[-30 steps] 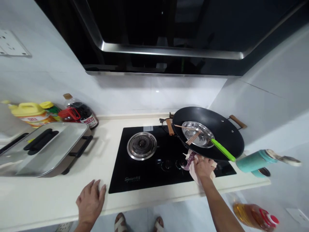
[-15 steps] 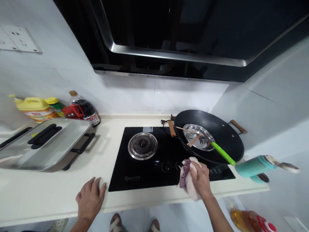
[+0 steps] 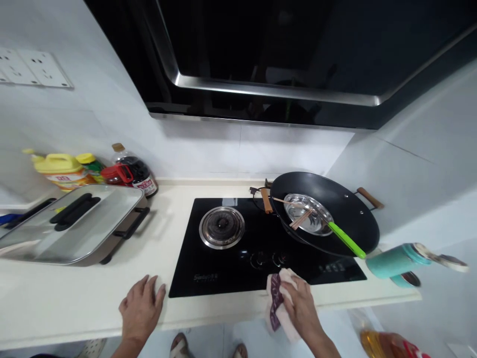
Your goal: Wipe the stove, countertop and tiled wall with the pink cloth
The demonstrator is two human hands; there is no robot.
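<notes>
Cloth (image 3: 276,302), pale with a purple band, we find at the front edges of the black stove top (image 3: 231,271) and counter (image 3: 85,298). We record the right hand (image 3: 301,304) with its fingers closed on this cloth. We note the left hand (image 3: 140,307) palm down on the counter, fingers loosely spread. Behind the right hand, we observe a wok (image 3: 354,211) containing a metal dish (image 3: 316,229) and a green-handled utensil (image 3: 346,239).
</notes>
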